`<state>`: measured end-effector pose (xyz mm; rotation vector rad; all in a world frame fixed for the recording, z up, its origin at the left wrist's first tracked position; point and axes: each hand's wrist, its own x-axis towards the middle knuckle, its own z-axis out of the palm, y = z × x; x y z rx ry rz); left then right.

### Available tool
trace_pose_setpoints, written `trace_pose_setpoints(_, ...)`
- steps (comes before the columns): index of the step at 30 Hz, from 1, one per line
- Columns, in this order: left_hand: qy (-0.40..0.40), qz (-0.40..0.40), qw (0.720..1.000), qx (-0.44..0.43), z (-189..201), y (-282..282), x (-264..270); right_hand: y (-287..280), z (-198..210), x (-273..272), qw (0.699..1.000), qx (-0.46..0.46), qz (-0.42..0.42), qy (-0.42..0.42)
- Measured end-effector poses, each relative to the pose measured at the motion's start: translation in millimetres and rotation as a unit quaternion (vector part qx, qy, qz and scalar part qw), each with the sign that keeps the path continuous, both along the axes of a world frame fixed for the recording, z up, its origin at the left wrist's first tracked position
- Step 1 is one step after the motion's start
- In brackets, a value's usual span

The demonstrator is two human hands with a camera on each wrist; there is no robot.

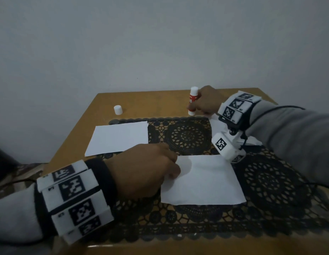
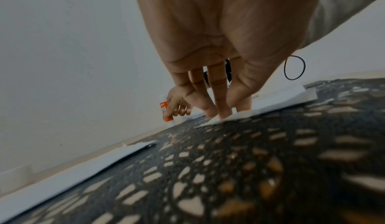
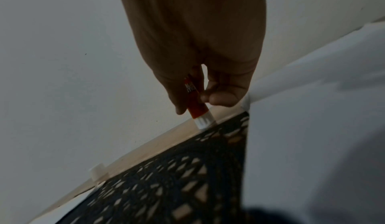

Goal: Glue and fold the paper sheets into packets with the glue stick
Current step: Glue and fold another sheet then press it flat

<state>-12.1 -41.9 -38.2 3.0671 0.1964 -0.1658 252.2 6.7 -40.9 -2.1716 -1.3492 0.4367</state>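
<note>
The glue stick stands upright on the bare wood of the table, just beyond the far edge of the black lace mat. The right hand has its fingers and thumb wrapped round the red barrel, and the white base looks to be on or right at the wood in the right wrist view. What seems to be its white cap stands well apart to the left, though the stick's top also shows white, so whether it is uncapped is hard to tell.

The near paper sheet lies flat on the mat in front of the person. The left hand bears on its left edge, fingertips straight and pressing down onto the paper, gripping nothing. A second paper sheet lies flat at the far left, half on the mat; more paper shows under the right wrist.

The step in hand looks like fetching or parking the glue; which of the two cannot be told. The near sheet shows no fold yet. Next, the stick likely needs carrying to the pinned sheet and drawing along an edge while the left hand keeps the paper from sliding on the lace.
</note>
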Motion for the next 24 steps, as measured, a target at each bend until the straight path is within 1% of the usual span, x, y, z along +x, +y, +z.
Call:
trace_pose_setpoints(3,0.009,0.012,1.0,0.007,0,-3,5,-3,-2,2,1.0,0.023,0.003,-0.014)
trace_pose_setpoints(5,0.035,0.02,0.999,0.032,1,-8,6,-15,4,0,0.998,0.045,0.03,-0.031)
trace_pose_setpoints(7,0.066,0.024,0.996,0.055,2,-17,3,-33,14,-5,0.994,0.04,0.077,-0.072)
trace_pose_setpoints(9,0.088,0.029,0.994,0.067,3,-29,-1,-54,24,-11,0.985,0.001,0.141,-0.104)
trace_pose_setpoints(11,0.103,0.037,0.991,0.071,3,-41,-4,-76,33,-20,0.972,-0.035,0.212,-0.091)
trace_pose_setpoints(13,0.14,0.049,0.986,0.078,-1,-49,-7,-94,39,-31,0.964,-0.025,0.25,-0.084)
trace_pose_setpoints(15,0.172,0.058,0.979,0.094,-5,-56,-10,-105,43,-44,0.962,0.025,0.257,-0.087)
trace_pose_setpoints(17,0.186,0.069,0.975,0.101,-7,-60,-13,-112,41,-56,0.96,0.063,0.261,-0.084)
trace_pose_setpoints(21,0.172,0.071,0.978,0.091,-7,-58,-13,-111,26,-80,0.962,0.052,0.254,-0.089)
trace_pose_setpoints(24,0.14,0.06,0.984,0.089,-4,-54,-11,-107,14,-98,0.962,0.032,0.256,-0.092)
